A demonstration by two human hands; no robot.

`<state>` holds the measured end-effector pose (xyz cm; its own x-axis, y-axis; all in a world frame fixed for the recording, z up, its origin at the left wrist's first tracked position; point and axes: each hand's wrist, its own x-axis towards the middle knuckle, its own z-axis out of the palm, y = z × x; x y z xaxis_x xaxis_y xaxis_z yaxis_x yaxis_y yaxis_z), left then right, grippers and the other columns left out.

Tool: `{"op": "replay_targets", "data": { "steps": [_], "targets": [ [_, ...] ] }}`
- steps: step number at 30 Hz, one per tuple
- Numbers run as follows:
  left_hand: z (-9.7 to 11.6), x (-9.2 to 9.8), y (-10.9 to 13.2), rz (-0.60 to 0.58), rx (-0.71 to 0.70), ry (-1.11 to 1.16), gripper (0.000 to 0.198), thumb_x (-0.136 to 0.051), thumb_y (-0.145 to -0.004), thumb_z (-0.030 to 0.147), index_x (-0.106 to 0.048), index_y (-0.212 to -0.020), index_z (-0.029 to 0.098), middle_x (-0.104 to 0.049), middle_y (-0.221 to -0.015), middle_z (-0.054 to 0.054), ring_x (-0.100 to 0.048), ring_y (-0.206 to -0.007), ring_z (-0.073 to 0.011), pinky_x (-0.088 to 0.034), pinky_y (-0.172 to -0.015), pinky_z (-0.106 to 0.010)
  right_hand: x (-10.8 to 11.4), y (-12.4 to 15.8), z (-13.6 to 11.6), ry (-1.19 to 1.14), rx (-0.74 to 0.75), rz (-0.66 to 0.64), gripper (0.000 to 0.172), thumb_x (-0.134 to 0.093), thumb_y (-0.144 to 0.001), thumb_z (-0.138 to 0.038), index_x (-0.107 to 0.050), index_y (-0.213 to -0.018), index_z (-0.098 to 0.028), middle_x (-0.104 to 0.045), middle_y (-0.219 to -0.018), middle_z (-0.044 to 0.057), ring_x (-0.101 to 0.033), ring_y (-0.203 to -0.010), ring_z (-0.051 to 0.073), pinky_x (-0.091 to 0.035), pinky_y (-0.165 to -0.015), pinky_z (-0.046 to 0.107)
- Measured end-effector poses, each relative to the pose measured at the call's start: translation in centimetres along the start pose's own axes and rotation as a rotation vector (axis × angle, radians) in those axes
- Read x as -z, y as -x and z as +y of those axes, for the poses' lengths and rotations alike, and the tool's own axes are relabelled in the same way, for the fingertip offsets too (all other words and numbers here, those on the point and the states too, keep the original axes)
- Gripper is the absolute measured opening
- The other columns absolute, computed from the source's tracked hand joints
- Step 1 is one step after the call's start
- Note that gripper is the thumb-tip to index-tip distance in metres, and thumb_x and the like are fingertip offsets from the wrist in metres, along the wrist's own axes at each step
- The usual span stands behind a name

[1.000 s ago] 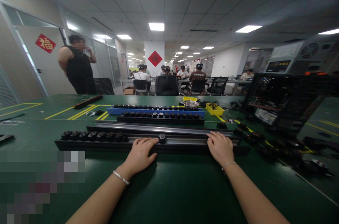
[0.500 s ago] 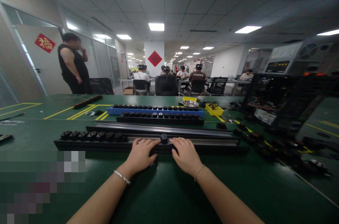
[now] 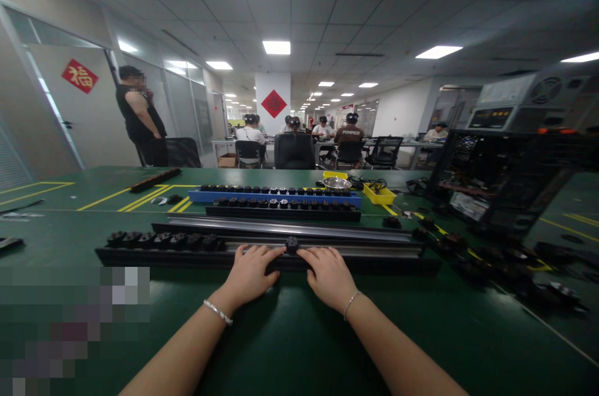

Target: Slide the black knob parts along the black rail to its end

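A long black track (image 3: 374, 253) with a metallic channel lies across the bench in front of me. On its middle sits a small black socket-like module (image 3: 292, 246), upright. The fingertips of my left hand (image 3: 253, 271) press against the module's left side, thumb lower at the track's front edge. From the right side, the fingers of my right hand (image 3: 330, 272) touch the same module, so it is held between both hands. Several similar black modules (image 3: 161, 240) stand in a row at the track's left end. The module's underside is hidden.
Behind lies another black track (image 3: 290, 229), then a black strip (image 3: 285, 212) and a blue strip (image 3: 199, 196), both with rows of modules. A yellow basket (image 3: 380, 196) and a metal bowl (image 3: 337, 184) stand beyond. Loose black parts (image 3: 496, 262) and computer cases (image 3: 468, 171) occupy the right.
The module and the fingers around it have shifted very slightly to the right. A person standing at the far left has moved a little to the right.
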<state>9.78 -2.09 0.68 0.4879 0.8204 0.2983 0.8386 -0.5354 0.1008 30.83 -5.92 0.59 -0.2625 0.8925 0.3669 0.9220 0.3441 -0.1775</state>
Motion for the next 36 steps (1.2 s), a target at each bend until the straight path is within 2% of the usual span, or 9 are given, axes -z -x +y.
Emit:
{"op": "replay_targets", "data": {
  "steps": [22,36],
  "targets": [
    [-0.07,0.13,0.18,-0.022,-0.025,-0.001,0.057,-0.051,-0.080,0.037,-0.035,-0.135,0.038,-0.059,-0.111,-0.002,-0.050,-0.108,-0.0229,-0.014,-0.105,-0.053,0.62,-0.03,0.19,0.042,0.023,-0.033,0.048,-0.043,-0.080,-0.018,-0.051,-0.126,-0.028,-0.059,-0.119,0.004,-0.048,-0.111,0.018,-0.028,-0.097,0.033],
    [-0.04,0.13,0.19,-0.023,-0.030,-0.005,0.059,-0.052,-0.080,0.035,-0.034,-0.136,0.039,-0.059,-0.110,-0.002,-0.050,-0.107,-0.0229,-0.015,-0.104,-0.054,0.80,0.15,0.68,0.033,0.017,-0.029,0.046,-0.044,-0.080,-0.018,-0.054,-0.124,-0.027,-0.061,-0.117,0.004,-0.048,-0.111,0.018,-0.029,-0.098,0.033]
  ]
}}
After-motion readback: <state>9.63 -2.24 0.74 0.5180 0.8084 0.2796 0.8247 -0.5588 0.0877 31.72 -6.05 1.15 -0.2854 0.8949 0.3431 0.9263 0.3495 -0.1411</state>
